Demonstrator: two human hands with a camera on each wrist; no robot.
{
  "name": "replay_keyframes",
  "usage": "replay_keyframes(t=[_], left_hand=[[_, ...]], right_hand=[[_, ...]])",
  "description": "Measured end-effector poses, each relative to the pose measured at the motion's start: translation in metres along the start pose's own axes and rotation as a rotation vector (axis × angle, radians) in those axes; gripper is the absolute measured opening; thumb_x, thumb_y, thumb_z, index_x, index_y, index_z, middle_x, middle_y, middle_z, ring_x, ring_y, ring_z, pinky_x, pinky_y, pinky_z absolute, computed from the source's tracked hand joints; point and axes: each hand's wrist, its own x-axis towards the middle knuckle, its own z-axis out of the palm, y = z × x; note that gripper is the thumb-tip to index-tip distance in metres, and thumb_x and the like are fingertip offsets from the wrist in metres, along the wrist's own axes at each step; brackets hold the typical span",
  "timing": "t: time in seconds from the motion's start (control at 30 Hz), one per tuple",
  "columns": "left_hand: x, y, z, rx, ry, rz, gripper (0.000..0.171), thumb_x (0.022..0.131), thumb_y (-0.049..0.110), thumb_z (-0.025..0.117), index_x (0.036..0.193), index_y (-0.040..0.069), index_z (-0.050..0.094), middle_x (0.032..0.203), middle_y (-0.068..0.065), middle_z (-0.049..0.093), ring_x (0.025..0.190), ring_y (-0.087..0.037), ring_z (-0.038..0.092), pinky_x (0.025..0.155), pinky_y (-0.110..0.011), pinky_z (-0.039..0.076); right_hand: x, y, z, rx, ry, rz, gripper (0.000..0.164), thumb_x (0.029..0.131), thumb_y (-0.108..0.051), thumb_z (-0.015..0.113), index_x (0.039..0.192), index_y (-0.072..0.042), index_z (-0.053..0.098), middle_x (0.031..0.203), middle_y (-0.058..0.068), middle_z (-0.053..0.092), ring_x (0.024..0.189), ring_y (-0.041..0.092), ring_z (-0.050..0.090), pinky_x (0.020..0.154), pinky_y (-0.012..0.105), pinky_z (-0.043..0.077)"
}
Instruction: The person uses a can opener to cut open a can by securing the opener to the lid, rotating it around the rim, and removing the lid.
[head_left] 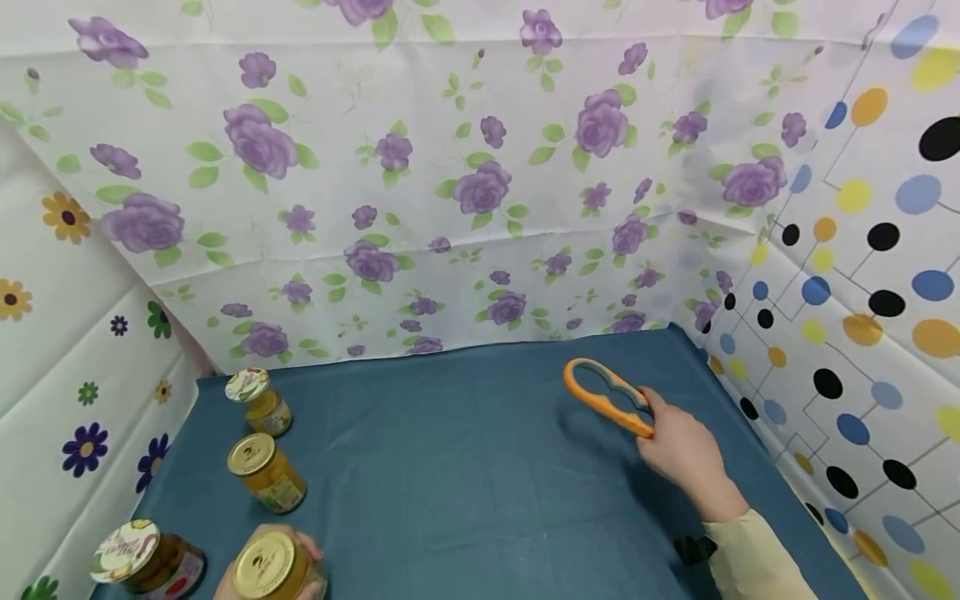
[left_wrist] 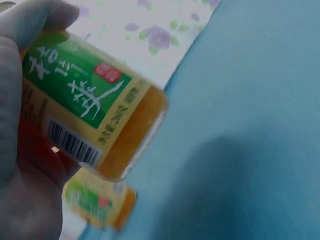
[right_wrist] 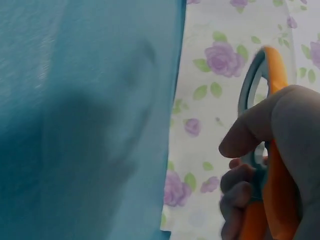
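At the lower left of the head view, my left hand [head_left: 305,545] grips a glass jar [head_left: 264,567] with a gold lid. The left wrist view shows its green and yellow label and amber contents; the jar [left_wrist: 95,100] is tilted above the blue surface. On the right, my right hand [head_left: 686,454] holds an orange and grey looped jar opener [head_left: 600,403] raised over the table. In the right wrist view, fingers curl round its handles [right_wrist: 278,195]. The opener's loop has nothing inside it and is well apart from the jar.
A second gold-lidded jar [head_left: 267,475] stands beyond my left hand. Behind it is a smaller jar [head_left: 261,403] with a patterned lid, and a dark-filled jar [head_left: 150,560] stands at far left. Patterned sheets [head_left: 480,192] wall the blue table [head_left: 450,475] at back and sides.
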Motion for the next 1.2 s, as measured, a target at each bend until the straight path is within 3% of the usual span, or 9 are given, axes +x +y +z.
replay_keyframes(t=[0.07, 0.1, 0.17, 0.43, 0.67, 0.87, 1.07, 1.2], left_hand=[[0.006, 0.011, 0.013, 0.359, 0.132, -0.114, 0.058, 0.078, -0.025, 0.081, 0.121, 0.003, 0.056, 0.104, -0.005, 0.069, 0.085, -0.018, 0.068, 0.082, -0.027, 0.057], [0.012, 0.011, 0.016, 0.435, 0.15, -0.142, 0.057, 0.077, -0.022, 0.085, 0.12, 0.004, 0.057, 0.103, -0.005, 0.069, 0.086, -0.018, 0.068, 0.084, -0.025, 0.056], [0.024, 0.008, 0.021, 0.484, 0.158, -0.147, 0.054, 0.078, -0.016, 0.088, 0.119, 0.005, 0.059, 0.103, -0.005, 0.07, 0.089, -0.019, 0.068, 0.087, -0.025, 0.055], [0.083, -0.02, 0.05, 0.462, 0.191, -0.034, 0.049, 0.081, -0.006, 0.089, 0.118, 0.014, 0.064, 0.099, -0.001, 0.074, 0.089, -0.018, 0.072, 0.086, -0.024, 0.055], [0.126, -0.035, 0.084, 0.5, 0.215, -0.002, 0.049, 0.075, -0.003, 0.089, 0.113, 0.01, 0.063, 0.092, 0.005, 0.073, 0.08, -0.011, 0.07, 0.074, -0.03, 0.058], [0.138, -0.063, 0.103, 0.446, 0.198, -0.033, 0.046, 0.08, 0.002, 0.087, 0.118, 0.012, 0.063, 0.095, 0.006, 0.071, 0.077, -0.013, 0.07, 0.068, -0.037, 0.061], [0.148, -0.074, 0.118, 0.441, 0.214, -0.091, 0.05, 0.079, 0.002, 0.088, 0.12, 0.013, 0.062, 0.094, 0.005, 0.071, 0.076, -0.013, 0.069, 0.067, -0.037, 0.06], [0.16, -0.081, 0.131, 0.444, 0.234, -0.151, 0.049, 0.08, 0.004, 0.087, 0.12, 0.013, 0.061, 0.094, 0.001, 0.071, 0.075, -0.015, 0.068, 0.066, -0.039, 0.058]], right_hand=[[0.001, -0.003, -0.002, -0.009, 0.038, -0.005, 0.076, 0.09, -0.01, 0.067, 0.162, -0.009, 0.044, 0.075, 0.006, 0.06, 0.053, 0.023, 0.048, 0.047, 0.038, 0.037], [0.003, -0.005, -0.004, -0.019, 0.06, -0.011, 0.076, 0.089, -0.011, 0.069, 0.161, -0.01, 0.046, 0.072, 0.004, 0.058, 0.052, 0.023, 0.047, 0.046, 0.037, 0.036], [0.006, -0.011, -0.006, -0.033, 0.101, -0.027, 0.074, 0.088, -0.011, 0.07, 0.159, -0.011, 0.049, 0.074, 0.004, 0.06, 0.052, 0.023, 0.047, 0.046, 0.038, 0.036], [0.017, -0.051, -0.023, -0.06, 0.169, -0.085, 0.075, 0.086, -0.007, 0.069, 0.158, -0.013, 0.05, 0.103, 0.015, 0.071, 0.062, 0.024, 0.054, 0.052, 0.04, 0.043], [0.021, -0.088, -0.035, -0.076, 0.169, -0.153, 0.082, 0.085, -0.006, 0.07, 0.162, -0.014, 0.045, 0.1, 0.011, 0.069, 0.064, 0.023, 0.053, 0.055, 0.04, 0.045], [0.017, -0.117, -0.041, -0.068, 0.145, -0.184, 0.083, 0.086, -0.008, 0.071, 0.164, -0.015, 0.044, 0.106, 0.011, 0.07, 0.067, 0.023, 0.054, 0.06, 0.04, 0.045], [0.01, -0.142, -0.043, -0.038, 0.153, -0.249, 0.08, 0.084, -0.006, 0.073, 0.16, -0.018, 0.05, 0.094, 0.003, 0.066, 0.064, 0.02, 0.051, 0.057, 0.037, 0.044], [0.006, -0.16, -0.043, -0.042, 0.185, -0.337, 0.077, 0.081, -0.005, 0.074, 0.155, -0.017, 0.057, 0.084, -0.003, 0.06, 0.062, 0.016, 0.049, 0.055, 0.034, 0.043]])
